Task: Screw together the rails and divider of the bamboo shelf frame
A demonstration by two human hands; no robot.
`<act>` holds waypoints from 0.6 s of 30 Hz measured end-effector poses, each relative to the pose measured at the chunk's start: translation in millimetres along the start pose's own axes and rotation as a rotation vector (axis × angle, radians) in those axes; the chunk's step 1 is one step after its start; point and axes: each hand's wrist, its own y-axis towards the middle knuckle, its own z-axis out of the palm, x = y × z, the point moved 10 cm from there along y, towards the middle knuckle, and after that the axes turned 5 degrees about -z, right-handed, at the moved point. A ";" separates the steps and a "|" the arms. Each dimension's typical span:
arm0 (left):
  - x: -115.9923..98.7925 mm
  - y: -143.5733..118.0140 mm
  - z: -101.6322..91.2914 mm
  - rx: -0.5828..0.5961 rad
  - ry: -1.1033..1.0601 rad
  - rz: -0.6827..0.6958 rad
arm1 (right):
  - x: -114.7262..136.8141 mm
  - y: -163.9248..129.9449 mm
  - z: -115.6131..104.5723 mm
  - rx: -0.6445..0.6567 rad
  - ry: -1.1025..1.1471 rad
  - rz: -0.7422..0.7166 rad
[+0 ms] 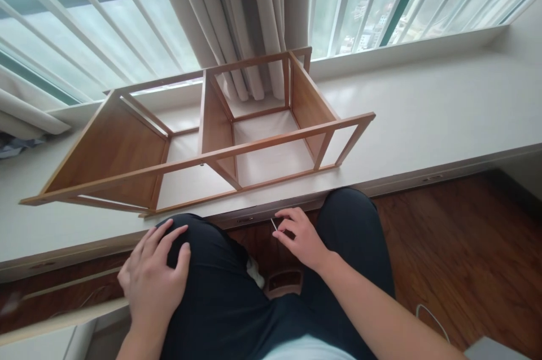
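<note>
Head cam, looking down over the person's lap at a window ledge

- L hand (153,276): flat on the left knee (199,247), fingers spread and relaxed, palm down, gripping nothing. Dark trousers under it
- R hand (298,236): between the knees, fingers curled in, thumb and forefinger pinched on a thin pale pin (273,224). Too small for me to say whether it's a screw, nail or dowel. It sticks up and to the left from the fingertips, close to the ledge's front edge
- Wooden shelf frame (203,140): lying on its side on the white ledge (423,112), just beyond both hands, not touched by either. Open slat sides, solid boards at the left end and as dividers, approx 2 bays visible. Long top rail runs left-low to right-high across my view
- Behind the frame: grey curtain (249,16) hanging down to the ledge, its hem inside the frame's rear bay. Window w/ white bars (84,27) on both sides, hazy view outside
- Floor: dark wood boards (457,247) on the right. White cable (432,317) loops on it near the R forearm
- Small white item betw the thighs, low down, can't make out what it is
</note>
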 end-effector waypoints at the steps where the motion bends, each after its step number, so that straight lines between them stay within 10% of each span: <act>1: -3.3 0.0 -1.1 -0.007 -0.004 -0.001 | 0.9 -4.8 2.4 0.007 0.012 0.015; 11: -27.5 6.4 -2.9 0.061 -0.151 0.046 | 7.9 -21.2 25.7 0.097 0.123 0.153; 18: -80.6 2.1 49.2 0.622 -0.943 -0.175 | 54.4 1.9 17.4 0.056 -0.003 0.002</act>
